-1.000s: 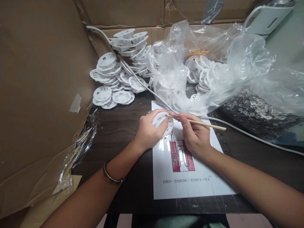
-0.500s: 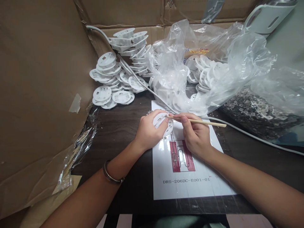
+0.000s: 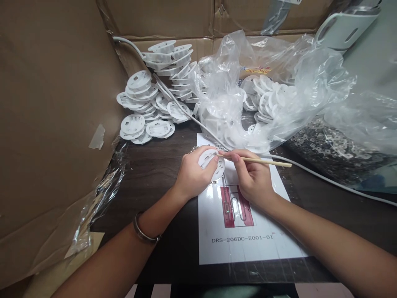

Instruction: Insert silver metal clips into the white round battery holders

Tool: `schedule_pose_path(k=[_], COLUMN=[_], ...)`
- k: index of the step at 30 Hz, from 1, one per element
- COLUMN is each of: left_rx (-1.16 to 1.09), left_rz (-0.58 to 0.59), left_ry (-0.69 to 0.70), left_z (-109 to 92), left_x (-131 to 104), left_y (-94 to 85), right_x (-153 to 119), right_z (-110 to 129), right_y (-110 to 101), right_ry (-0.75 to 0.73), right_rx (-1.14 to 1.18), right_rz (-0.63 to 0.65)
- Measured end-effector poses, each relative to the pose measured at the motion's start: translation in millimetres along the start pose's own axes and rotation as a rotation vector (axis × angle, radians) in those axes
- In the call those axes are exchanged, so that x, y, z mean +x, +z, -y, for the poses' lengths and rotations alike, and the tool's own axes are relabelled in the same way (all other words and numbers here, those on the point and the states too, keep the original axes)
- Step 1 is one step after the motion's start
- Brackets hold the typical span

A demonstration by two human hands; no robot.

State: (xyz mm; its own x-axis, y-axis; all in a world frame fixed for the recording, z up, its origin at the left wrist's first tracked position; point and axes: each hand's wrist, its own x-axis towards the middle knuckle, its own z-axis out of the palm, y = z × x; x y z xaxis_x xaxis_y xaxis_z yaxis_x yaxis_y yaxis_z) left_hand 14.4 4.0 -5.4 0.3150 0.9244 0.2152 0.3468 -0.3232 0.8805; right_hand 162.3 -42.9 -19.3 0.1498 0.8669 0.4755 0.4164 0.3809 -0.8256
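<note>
Pinching a round white disc (image 3: 220, 169), the left grip (image 3: 197, 170) lays its thumb over the smooth, slotted face, wrist angled inward. The right grip (image 3: 252, 176) is closed pen-fashion around a slim, pale stick (image 3: 268, 161), seemingly wooden, its tip at the disc's upper edge; fingers hide the exact contact. Both forearms slant in from the lower corners, a dull metal bangle (image 3: 141, 232) round the left. Beneath, a glossy printed sheet (image 3: 214, 219) lies on the dark, wood-grained table (image 3: 149, 165). Beyond are heaped white discs (image 3: 136, 101) and crinkled clear plastic (image 3: 223, 105).
</note>
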Motion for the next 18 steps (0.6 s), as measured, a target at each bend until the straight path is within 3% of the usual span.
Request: schedule_pose_path(k=[5,11,18], left_rx=[0.002,0.001,0.001], left_rz=[0.024,0.02,-0.012], left_ry=[0.023,0.006,0.022], left_z=[0.6,-1.5,0.1], left_x=[-0.1,-0.7,-1.2], left_y=[1.3,3.1,4.4], right_x=[-0.2,-0.1,0.1], right_z=[-0.3,0.5,-3.1], right_y=[2.1,-0.2,-1.8], right_ry=[0.014,-0.01,-0.043], right_rx=[-0.026,0.052,0.015], right_rz=[0.026,-0.041,0.013])
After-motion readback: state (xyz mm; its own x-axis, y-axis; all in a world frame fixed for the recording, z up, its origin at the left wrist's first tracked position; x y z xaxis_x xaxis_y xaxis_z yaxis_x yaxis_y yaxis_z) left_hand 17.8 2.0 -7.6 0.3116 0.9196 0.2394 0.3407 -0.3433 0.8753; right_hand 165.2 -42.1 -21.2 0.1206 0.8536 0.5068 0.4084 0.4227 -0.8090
